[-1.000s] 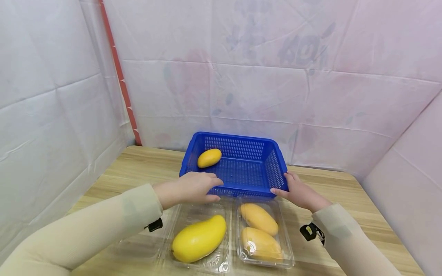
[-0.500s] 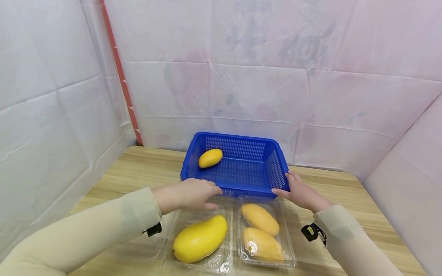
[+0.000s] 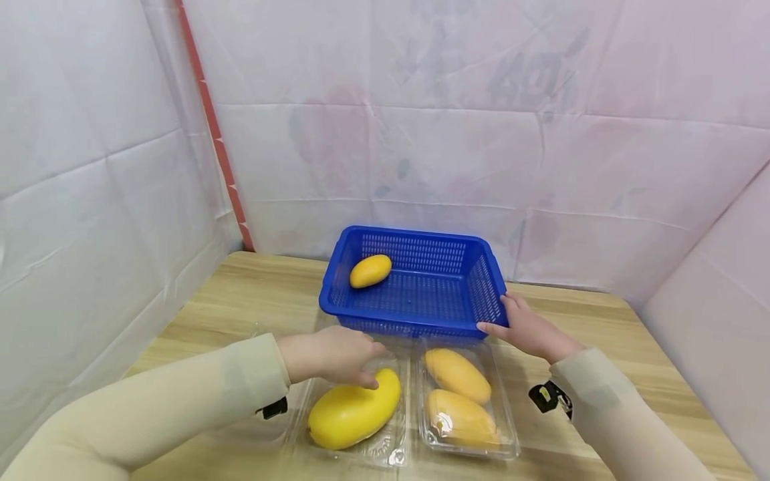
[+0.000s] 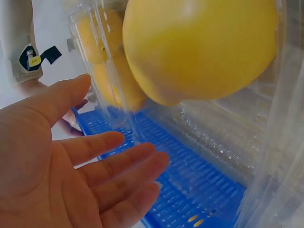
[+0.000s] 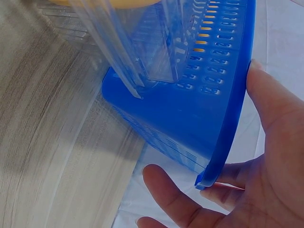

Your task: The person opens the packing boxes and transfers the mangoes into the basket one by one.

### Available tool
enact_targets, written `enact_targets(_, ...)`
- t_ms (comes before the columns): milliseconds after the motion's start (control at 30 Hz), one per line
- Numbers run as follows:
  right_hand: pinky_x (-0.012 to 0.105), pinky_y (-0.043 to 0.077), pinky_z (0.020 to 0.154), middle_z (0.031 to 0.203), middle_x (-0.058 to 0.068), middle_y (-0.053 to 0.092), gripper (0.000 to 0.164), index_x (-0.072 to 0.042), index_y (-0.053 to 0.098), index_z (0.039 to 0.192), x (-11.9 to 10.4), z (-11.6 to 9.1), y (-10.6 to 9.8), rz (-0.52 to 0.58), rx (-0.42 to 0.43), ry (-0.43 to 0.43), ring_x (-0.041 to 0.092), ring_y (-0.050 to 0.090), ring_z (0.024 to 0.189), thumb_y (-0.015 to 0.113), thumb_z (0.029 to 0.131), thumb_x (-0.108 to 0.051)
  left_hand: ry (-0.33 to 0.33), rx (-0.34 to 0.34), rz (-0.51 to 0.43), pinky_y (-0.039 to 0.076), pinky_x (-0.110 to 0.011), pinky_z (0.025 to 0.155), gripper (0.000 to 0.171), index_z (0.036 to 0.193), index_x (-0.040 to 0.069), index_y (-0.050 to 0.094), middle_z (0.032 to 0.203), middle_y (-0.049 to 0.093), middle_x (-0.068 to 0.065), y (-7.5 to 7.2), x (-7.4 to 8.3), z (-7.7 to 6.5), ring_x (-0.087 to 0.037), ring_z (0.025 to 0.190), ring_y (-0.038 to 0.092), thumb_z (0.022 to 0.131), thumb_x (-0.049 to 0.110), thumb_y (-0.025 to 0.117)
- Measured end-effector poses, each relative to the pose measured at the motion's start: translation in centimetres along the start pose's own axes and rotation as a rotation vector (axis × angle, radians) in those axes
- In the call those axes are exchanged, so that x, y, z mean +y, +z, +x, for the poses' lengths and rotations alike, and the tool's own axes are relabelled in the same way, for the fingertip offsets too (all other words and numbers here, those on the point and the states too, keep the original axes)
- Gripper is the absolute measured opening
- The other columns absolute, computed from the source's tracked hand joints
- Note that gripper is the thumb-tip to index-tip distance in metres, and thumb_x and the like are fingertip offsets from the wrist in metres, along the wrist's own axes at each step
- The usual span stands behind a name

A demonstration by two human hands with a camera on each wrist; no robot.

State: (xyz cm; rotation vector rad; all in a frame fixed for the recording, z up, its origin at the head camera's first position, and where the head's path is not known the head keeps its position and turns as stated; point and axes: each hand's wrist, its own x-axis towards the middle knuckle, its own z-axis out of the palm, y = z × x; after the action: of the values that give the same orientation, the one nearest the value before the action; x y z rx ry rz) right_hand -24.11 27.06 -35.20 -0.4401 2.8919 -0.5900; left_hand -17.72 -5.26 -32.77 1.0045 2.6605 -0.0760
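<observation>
My left hand (image 3: pixel 337 354) hovers with spread fingers over a big yellow mango (image 3: pixel 355 417); in the head view the thumb overlaps the fruit's upper edge. That mango lies in a clear plastic clamshell box (image 3: pixel 385 454), and the left wrist view shows a gap between palm and mango (image 4: pixel 204 52). At the front right corner of a blue basket (image 3: pixel 415 324), my right hand (image 3: pixel 532 332) holds the rim, thumb on the front edge and fingers round the side. Inside the basket, a smaller mango (image 3: pixel 370 271) lies at the left.
Right of the big mango stands another clear plastic box (image 3: pixel 508 431) with two orange-yellow mangoes (image 3: pixel 460 377). Both boxes sit close in front of the basket on the wooden table (image 3: pixel 252 294). Pale sheeting (image 3: pixel 457 160) hangs behind and at both sides.
My left hand has come down and back from the basket's front rim to above the big mango. The right hand keeps its hold on the basket corner.
</observation>
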Motion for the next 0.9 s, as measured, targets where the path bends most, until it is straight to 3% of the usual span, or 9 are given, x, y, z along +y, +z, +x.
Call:
enact_targets(233, 0.064, 0.03, 0.095, 0.137, 0.042, 0.017, 0.093, 0.023, 0.016, 0.135, -0.2, 0.1, -0.1, 0.013, -0.012, -0.006, 0.057, 0.03, 0.12, 0.055, 0.09, -0.049, -0.061, -0.059, 0.023, 0.05, -0.034, 0.079, 0.065, 0.137, 0.019, 0.047, 0.116, 0.062, 0.001, 0.8, 0.5, -0.2, -0.016, 0.103, 0.06, 0.084, 0.054, 0.061)
enact_targets(500, 0.065, 0.03, 0.094, 0.138, 0.041, 0.015, 0.097, 0.023, 0.016, 0.135, 0.0, 0.0, -0.4, -0.008, -0.015, 0.003, 0.058, 0.03, 0.12, 0.052, 0.089, -0.054, -0.093, -0.057, 0.064, 0.049, -0.034, 0.084, 0.072, 0.139, 0.014, 0.046, 0.124, 0.059, -0.001, 1.3, 1.3, -0.5, -0.017, 0.11, 0.057, 0.084, 0.059, 0.057)
enact_targets(900, 0.064, 0.027, 0.096, 0.14, 0.041, 0.012, 0.095, 0.022, 0.014, 0.136, -0.2, 0.2, -0.4, -0.011, -0.028, 0.006, 0.058, 0.027, 0.122, 0.052, 0.09, -0.052, -0.146, -0.057, 0.035, 0.045, -0.039, 0.091, 0.079, 0.137, 0.009, 0.045, 0.127, 0.057, -0.005, 2.3, 2.1, -1.2, -0.023, 0.11, 0.057, 0.079, 0.06, 0.062)
